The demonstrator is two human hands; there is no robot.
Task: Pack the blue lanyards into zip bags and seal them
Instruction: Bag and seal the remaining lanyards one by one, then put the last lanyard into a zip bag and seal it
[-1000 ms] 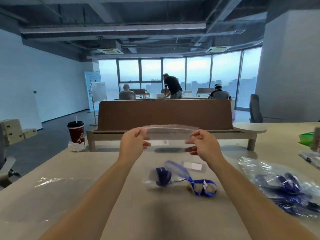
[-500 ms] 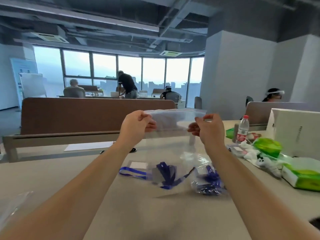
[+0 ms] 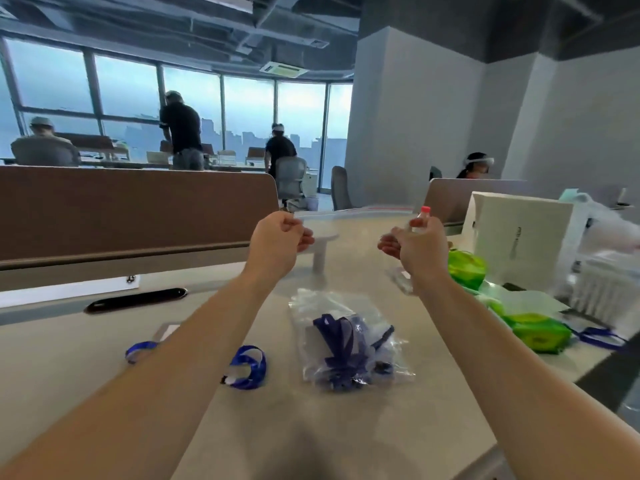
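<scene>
I hold a clear zip bag [image 3: 353, 230] stretched flat in the air above the table. My left hand [image 3: 277, 240] pinches its left top corner and my right hand [image 3: 412, 244] pinches its right top corner. The bag looks empty and is hard to see against the table. Below it lies another clear bag [image 3: 349, 341] holding several blue lanyards. A loose blue lanyard [image 3: 247, 367] lies on the table under my left forearm, its other loop [image 3: 138, 351] showing left of the arm.
A brown desk divider [image 3: 131, 209] runs along the back left. Right of my hands stand a small bottle [image 3: 423, 216], green packets [image 3: 465, 268], a white box [image 3: 519, 244] and a white rack [image 3: 602, 296]. The table edge [image 3: 561, 379] falls away at the right.
My view has swung to the right, bringing the white box and green packets into sight. My hands have moved farther apart, pulling the zip bag wider.
</scene>
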